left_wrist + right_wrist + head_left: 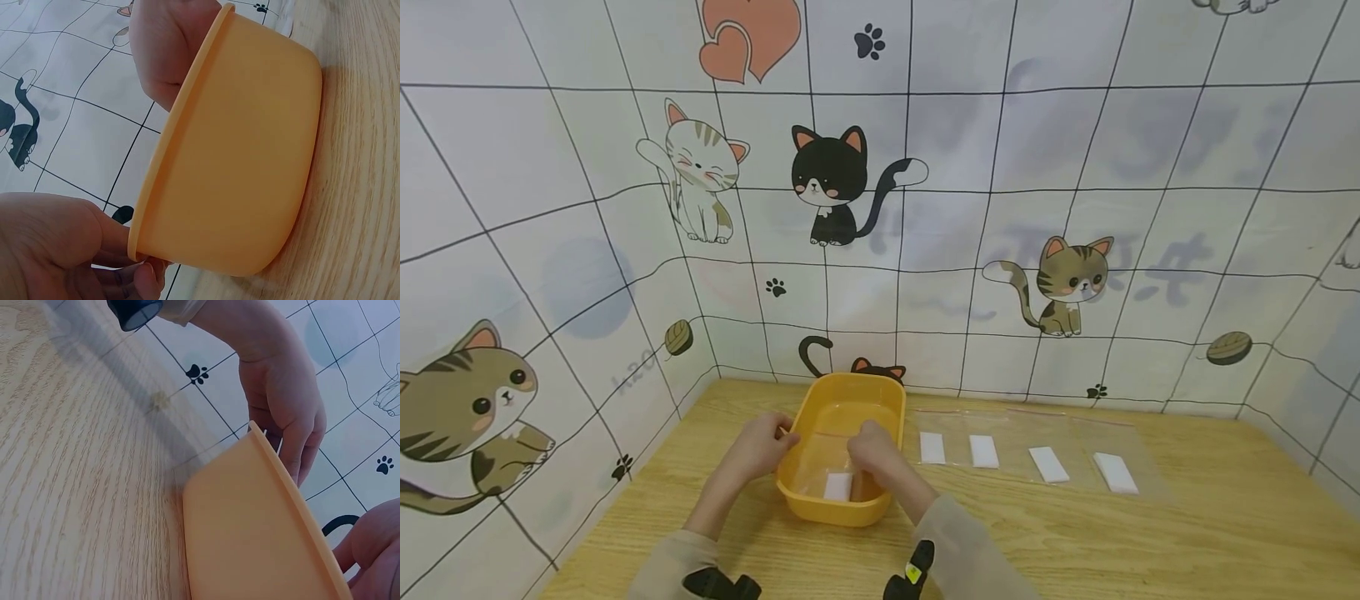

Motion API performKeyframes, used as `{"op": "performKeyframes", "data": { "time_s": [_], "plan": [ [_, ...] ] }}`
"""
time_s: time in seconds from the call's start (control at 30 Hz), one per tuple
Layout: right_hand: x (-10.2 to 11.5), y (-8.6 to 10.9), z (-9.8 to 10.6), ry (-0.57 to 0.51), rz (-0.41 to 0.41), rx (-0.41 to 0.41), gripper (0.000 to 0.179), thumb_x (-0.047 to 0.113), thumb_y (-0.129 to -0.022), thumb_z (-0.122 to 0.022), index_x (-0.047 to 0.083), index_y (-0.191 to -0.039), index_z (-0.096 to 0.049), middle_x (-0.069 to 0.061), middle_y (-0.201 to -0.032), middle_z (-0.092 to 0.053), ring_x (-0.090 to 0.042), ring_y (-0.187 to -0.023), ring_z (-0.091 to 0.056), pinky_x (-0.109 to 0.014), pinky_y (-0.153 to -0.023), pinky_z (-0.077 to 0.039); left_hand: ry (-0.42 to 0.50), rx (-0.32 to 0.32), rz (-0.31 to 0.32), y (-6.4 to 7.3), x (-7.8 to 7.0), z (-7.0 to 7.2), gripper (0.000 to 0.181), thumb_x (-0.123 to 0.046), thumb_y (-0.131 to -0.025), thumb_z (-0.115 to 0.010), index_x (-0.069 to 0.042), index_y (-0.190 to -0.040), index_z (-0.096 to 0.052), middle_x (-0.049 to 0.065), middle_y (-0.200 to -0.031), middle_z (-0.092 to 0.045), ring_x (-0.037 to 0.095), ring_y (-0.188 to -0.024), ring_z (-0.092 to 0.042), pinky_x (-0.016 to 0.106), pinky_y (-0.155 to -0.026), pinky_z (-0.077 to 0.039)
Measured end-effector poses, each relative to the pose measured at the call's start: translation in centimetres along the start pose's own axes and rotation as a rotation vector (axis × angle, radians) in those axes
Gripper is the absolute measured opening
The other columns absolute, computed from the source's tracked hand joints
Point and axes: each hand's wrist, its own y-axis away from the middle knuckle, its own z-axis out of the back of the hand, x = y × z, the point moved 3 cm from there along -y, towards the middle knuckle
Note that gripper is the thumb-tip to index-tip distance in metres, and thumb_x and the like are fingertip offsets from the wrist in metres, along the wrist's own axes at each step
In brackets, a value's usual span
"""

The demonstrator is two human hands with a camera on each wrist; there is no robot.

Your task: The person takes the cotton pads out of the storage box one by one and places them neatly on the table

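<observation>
A yellow plastic basin (816, 508) stands on the wooden table. Its left rim is gripped by my left hand (760, 446), with fingertips showing outside the wall in the left wrist view. Inside the basin lies a clear zip bag (820, 457) with a white rectangular piece (838, 486) in it. My right hand (876, 454) reaches over the right side, fingers curled at the bag's upper right edge, and seems to pinch it; its fingertips are hidden. Both wrist views show the basin's outer wall (237, 144), which hides the bag.
To the right of the basin, several clear zip bags (1015, 457) lie in a row on the table (1225, 500), each with a white piece (983, 451). A cat-patterned wall covering (955, 225) rises behind the table and along its left side.
</observation>
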Motion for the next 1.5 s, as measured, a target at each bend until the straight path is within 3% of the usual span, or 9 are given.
{"op": "performKeyframes", "data": {
  "time_s": [0.1, 0.3, 0.6, 0.7, 0.83, 1.0, 1.2, 1.5],
  "plan": [
    [-0.02, 0.02, 0.08, -0.004, 0.012, -0.015, 0.008, -0.01, -0.079, -0.048, -0.002, -0.079, -0.047, -0.01, -0.074, -0.042, -0.023, -0.063, -0.04, -0.025, -0.051, -0.032, 0.003, 0.002, 0.01, -0.03, 0.14, -0.01, 0.014, -0.004, -0.097, -0.064, 0.006, -0.106, -0.067, 0.008, -0.082, -0.064, 0.017, -0.069, -0.06, 0.032, -0.059, -0.054],
    [0.01, 0.02, 0.04, -0.007, -0.003, -0.018, 0.014, -0.01, -0.082, -0.058, -0.001, -0.081, -0.048, -0.012, -0.078, -0.049, -0.024, -0.069, -0.048, -0.028, -0.057, -0.04, 0.008, 0.001, 0.014, -0.12, 0.41, -0.07, 0.015, -0.004, -0.097, -0.064, 0.007, -0.106, -0.067, 0.009, -0.082, -0.064, 0.017, -0.069, -0.06, 0.032, -0.059, -0.054],
    [-0.07, 0.27, 0.04, -0.067, -0.007, -0.021, 0.016, -0.01, -0.083, -0.061, -0.013, -0.098, -0.055, -0.012, -0.075, -0.054, -0.019, -0.062, -0.051, -0.025, -0.054, -0.041, 0.014, 0.004, 0.018, 0.0, 0.27, -0.06, 0.015, -0.004, -0.097, -0.064, 0.007, -0.107, -0.067, 0.008, -0.082, -0.064, 0.017, -0.068, -0.06, 0.031, -0.058, -0.054],
    [-0.1, 0.25, 0.06, -0.113, 0.019, -0.025, 0.012, -0.01, -0.083, -0.059, -0.015, -0.093, -0.058, -0.011, -0.068, -0.06, -0.014, -0.056, -0.054, -0.022, -0.05, -0.042, 0.015, 0.003, 0.024, -0.01, 0.28, -0.07, 0.015, -0.004, -0.097, -0.063, 0.007, -0.107, -0.067, 0.008, -0.081, -0.063, 0.017, -0.068, -0.06, 0.031, -0.059, -0.054],
    [-0.21, 0.08, -0.06, -0.165, 0.053, -0.017, 0.008, -0.008, -0.087, -0.058, -0.008, -0.08, -0.062, -0.008, -0.061, -0.062, -0.012, -0.053, -0.057, -0.023, -0.053, -0.049, 0.008, 0.0, 0.028, -0.05, 0.35, -0.12, 0.014, -0.004, -0.097, -0.064, 0.006, -0.106, -0.068, 0.008, -0.08, -0.063, 0.017, -0.068, -0.059, 0.03, -0.058, -0.053],
    [-0.31, 0.05, -0.26, -0.163, 0.088, -0.019, 0.009, -0.002, -0.094, -0.06, -0.005, -0.088, -0.066, -0.007, -0.063, -0.062, -0.013, -0.056, -0.06, -0.028, -0.06, -0.056, 0.013, 0.001, 0.018, -0.01, 0.28, -0.11, 0.014, -0.004, -0.097, -0.064, 0.006, -0.106, -0.068, 0.007, -0.08, -0.063, 0.017, -0.067, -0.059, 0.031, -0.058, -0.053],
    [-0.16, 0.16, -0.13, -0.173, 0.158, -0.049, 0.012, 0.001, -0.096, -0.061, -0.005, -0.089, -0.068, -0.006, -0.063, -0.061, -0.012, -0.054, -0.058, -0.025, -0.056, -0.053, 0.007, -0.001, -0.001, 0.02, 0.08, -0.06, 0.013, -0.004, -0.097, -0.063, 0.006, -0.105, -0.068, 0.007, -0.08, -0.063, 0.017, -0.067, -0.059, 0.031, -0.058, -0.053],
    [0.05, 0.38, 0.3, -0.326, 0.156, -0.065, 0.011, 0.0, -0.098, -0.062, -0.009, -0.096, -0.067, -0.011, -0.078, -0.066, -0.013, -0.061, -0.063, -0.028, -0.062, -0.058, 0.009, 0.004, 0.011, 0.14, -0.04, -0.04, 0.015, -0.004, -0.097, -0.063, 0.007, -0.107, -0.067, 0.008, -0.082, -0.062, 0.017, -0.067, -0.058, 0.031, -0.058, -0.053]
  ]
}}
